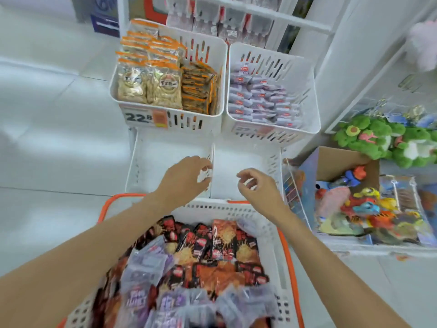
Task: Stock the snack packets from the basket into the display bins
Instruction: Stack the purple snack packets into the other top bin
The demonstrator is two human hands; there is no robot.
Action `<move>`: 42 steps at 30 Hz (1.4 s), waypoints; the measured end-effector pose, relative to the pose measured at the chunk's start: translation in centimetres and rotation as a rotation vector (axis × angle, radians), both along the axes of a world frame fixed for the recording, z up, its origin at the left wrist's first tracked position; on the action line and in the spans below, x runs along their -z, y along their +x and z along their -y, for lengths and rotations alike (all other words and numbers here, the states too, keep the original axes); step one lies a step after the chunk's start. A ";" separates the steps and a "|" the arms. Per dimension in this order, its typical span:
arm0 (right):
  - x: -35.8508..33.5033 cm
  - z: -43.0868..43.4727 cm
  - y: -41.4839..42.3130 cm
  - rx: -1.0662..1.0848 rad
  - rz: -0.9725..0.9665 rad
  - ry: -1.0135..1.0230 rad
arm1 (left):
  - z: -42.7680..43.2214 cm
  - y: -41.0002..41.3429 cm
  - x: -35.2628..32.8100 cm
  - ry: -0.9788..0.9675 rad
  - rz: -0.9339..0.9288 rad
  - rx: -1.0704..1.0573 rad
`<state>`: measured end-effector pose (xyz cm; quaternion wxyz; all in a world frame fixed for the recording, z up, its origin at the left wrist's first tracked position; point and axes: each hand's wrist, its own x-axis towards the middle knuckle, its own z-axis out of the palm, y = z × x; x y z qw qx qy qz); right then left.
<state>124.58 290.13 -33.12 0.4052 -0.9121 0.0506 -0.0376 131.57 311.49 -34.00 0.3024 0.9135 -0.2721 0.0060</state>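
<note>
Snack packets (pixel 212 256): heaped in one white basket (pixel 224 208) at 6 o'clock. Two kinds are visible, red-black and pale purple, too jumbled to count. The basket has two orange handles (pixel 287 256).

Display bins: four, white and slotted, in a 2x2 block at 12 o'clock.
- Upper-left bin (pixel 212 58): two kinds, clear nut packs (pixel 153 86) with orange tops on its 9 o'clock side and dark-orange flat packs (pixel 198 91) on its 3 o'clock side. One price label (pixel 139 117) on the front reads 22.8.
- Upper-right bin (pixel 302 86): one kind, pale purple packs (pixel 257 100), stacked.
- Lower-left bin (pixel 156 162) and lower-right bin (pixel 236 159): white floors showing, side by side, just past the basket's far rim.

Hands: two, both over the lower bins.
- Left hand (pixel 184 178): fingers curled at the wall between the two lower bins. Can't tell whether they grip it or only touch it.
- Right hand (pixel 259 188): over the lower-right bin, fingers loosely curled, holding nothing.

At 3 o'clock there is one cardboard box (pixel 335 162) of mixed toys. At 2 o'clock there are two green plush toys (pixel 369 136).
</note>
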 end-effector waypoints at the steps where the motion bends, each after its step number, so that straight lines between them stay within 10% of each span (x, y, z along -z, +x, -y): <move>1: 1.9 -0.5 -1.2 -0.037 -0.108 -0.020 | -1.7 -1.1 1.6 0.023 -0.054 -0.018; 11: 14.4 -13.8 -5.8 -0.329 -0.547 0.009 | -14.7 -8.2 9.0 -0.113 -0.392 -0.330; 16: 17.0 -19.2 -4.7 -0.457 -0.516 -0.365 | -18.5 -10.0 9.8 -0.102 -0.416 -0.336; 23: 11.2 -17.6 -3.2 -0.278 -0.537 0.276 | -15.8 -11.7 10.1 -0.081 -0.344 0.044; 27: 8.8 -16.4 -2.5 -0.262 -0.591 0.501 | -15.0 -10.5 9.9 -0.375 -0.492 -0.245; 36: 21.3 -18.1 -4.6 -0.327 -0.619 -0.249 | -18.3 -8.7 8.2 -0.735 -0.988 -0.537; 42: 16.2 -16.4 -4.5 -0.155 -0.519 0.157 | -18.4 -9.1 8.1 -0.772 -0.903 -0.540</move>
